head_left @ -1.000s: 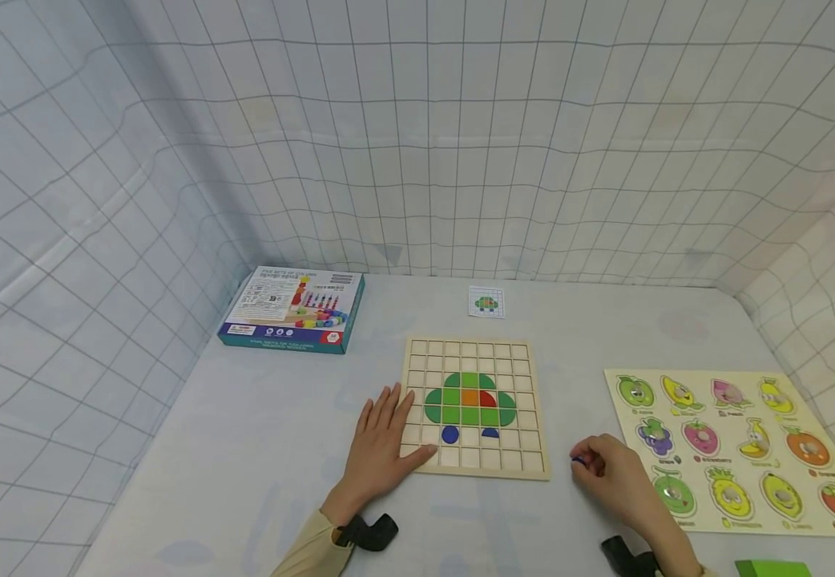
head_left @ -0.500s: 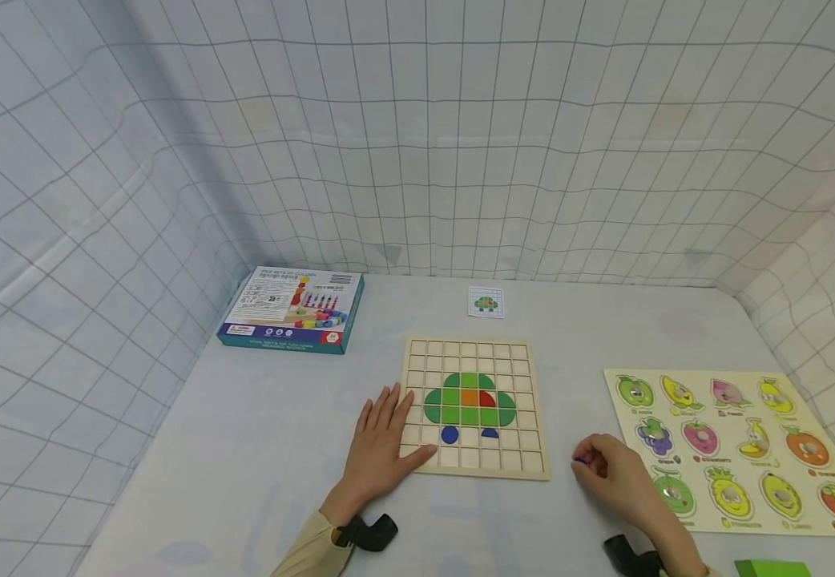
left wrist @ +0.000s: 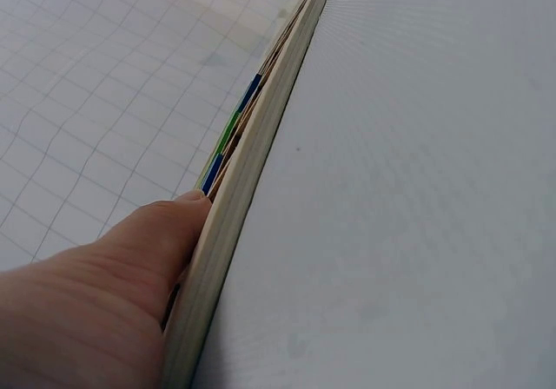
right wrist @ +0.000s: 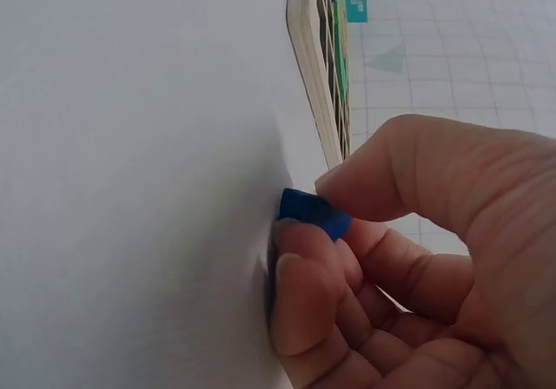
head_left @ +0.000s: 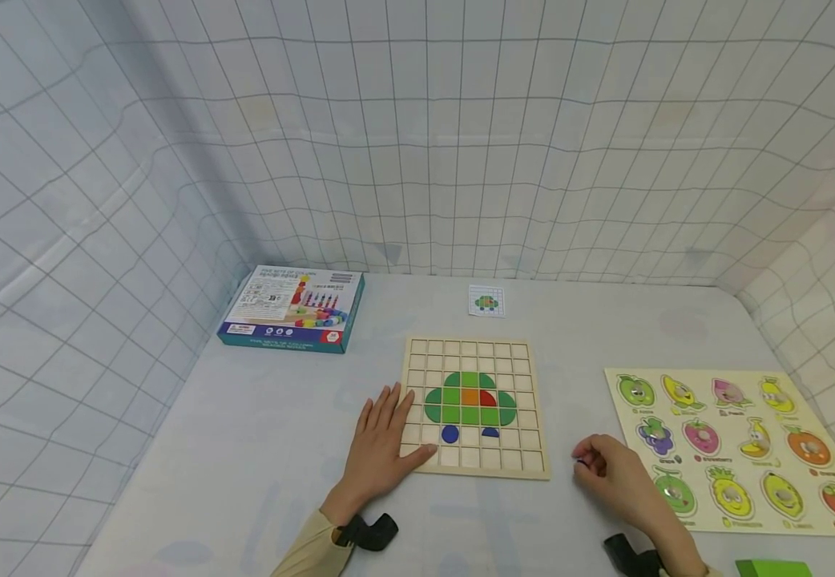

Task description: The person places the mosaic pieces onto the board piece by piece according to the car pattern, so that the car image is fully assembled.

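A wooden grid board (head_left: 518, 367) lies flat on the table in the head view. In its cells, green tiles (head_left: 461, 416) form a cloud-like shape with an orange tile (head_left: 470, 397) and a red tile (head_left: 487, 398) inside. Below them sit a blue circle (head_left: 449, 434) and a blue half circle (head_left: 490, 433). My left hand (head_left: 381, 453) rests spread at the board's left edge, its thumb on the lower-left corner region. To the right of the board, my right hand (head_left: 615, 477) pinches a small blue tile (right wrist: 313, 213) between thumb and fingers, close to the tabletop.
Behind the board lies a small picture card (head_left: 486, 302) with a similar coloured shape. A flat toy box (head_left: 291, 308) stands at the back left. On the right is a fruit puzzle board (head_left: 706, 521), with a green block (head_left: 772, 568) at the front edge.
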The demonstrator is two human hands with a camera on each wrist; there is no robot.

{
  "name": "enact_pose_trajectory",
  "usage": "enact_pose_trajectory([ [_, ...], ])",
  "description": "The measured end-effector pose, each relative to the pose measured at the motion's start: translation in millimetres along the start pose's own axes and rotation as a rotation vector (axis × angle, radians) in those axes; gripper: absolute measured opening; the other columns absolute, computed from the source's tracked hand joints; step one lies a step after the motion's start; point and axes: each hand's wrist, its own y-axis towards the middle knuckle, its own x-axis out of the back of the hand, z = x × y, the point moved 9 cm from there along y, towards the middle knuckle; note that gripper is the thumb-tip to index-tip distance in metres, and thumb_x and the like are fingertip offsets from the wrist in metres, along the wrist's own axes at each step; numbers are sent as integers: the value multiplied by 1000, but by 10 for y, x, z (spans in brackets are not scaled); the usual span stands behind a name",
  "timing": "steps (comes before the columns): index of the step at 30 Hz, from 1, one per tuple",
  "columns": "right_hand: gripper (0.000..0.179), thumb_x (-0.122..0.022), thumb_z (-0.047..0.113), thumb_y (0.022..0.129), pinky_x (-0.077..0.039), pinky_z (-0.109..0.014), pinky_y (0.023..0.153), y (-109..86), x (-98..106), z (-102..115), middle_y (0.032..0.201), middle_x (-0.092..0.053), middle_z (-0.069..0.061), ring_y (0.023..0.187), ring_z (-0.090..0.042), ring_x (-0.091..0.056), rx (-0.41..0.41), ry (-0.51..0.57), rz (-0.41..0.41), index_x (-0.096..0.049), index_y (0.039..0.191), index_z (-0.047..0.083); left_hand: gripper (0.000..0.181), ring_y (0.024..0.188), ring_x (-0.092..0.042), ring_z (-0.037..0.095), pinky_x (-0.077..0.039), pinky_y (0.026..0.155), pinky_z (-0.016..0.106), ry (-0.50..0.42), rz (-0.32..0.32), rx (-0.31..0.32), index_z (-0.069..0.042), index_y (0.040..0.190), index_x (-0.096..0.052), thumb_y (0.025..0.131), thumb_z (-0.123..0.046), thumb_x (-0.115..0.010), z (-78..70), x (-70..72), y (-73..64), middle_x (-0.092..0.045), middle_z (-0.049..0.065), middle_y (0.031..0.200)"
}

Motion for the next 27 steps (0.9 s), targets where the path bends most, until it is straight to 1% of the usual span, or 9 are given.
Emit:
enact_pose_trajectory([
  [5,13,-72,0,80,-42,-22,55,-10,37,32,72,-50,7,63,-5,-46,58,-10,-30,-65,82,11,88,142,-11,28,-2,112,46,1,8,8,-8,150,-29,85,-60,-57,0,2,2,-20,15,154],
  [9,14,-73,1,81,-44,-22,57,-16,56,40,74,-51,8,64,-4,-48,84,-6,-28,-65,82,13,88,142,-11,28,-2,112,46,-5,11,12,-8,149,-30,84,-59,-58,-2,10,1,-21,15,154],
  [13,11,-74,7,82,-45,-23,57,-24,52,8,75,-55,8,64,-4,-50,58,14,3,-65,85,12,88,142,-11,29,-2,112,47,-6,10,12,-7,149,-30,84,-59,-58,-6,14,-3,-21,15,154],
  [17,12,-76,9,81,-45,-23,56,-17,20,-5,71,-56,8,61,-6,-52,22,53,37,-65,84,12,88,142,-12,30,-3,112,47,-2,12,12,-7,149,-30,84,-59,-58,-8,14,-6,-21,16,154],
  [20,13,-77,10,79,-45,-23,55,11,-7,56,69,-57,9,60,-6,-53,26,77,45,-65,81,13,88,142,-12,30,-3,112,47,-1,12,14,-7,149,-30,84,-59,-58,-9,19,-5,-21,16,154],
  [27,12,-79,13,78,-47,-23,55,133,-130,329,68,-59,10,60,-6,-54,89,127,69,-67,80,15,87,142,-12,30,-4,112,47,-4,10,10,-7,149,-31,84,-59,-58,-20,24,2,-22,16,154],
])
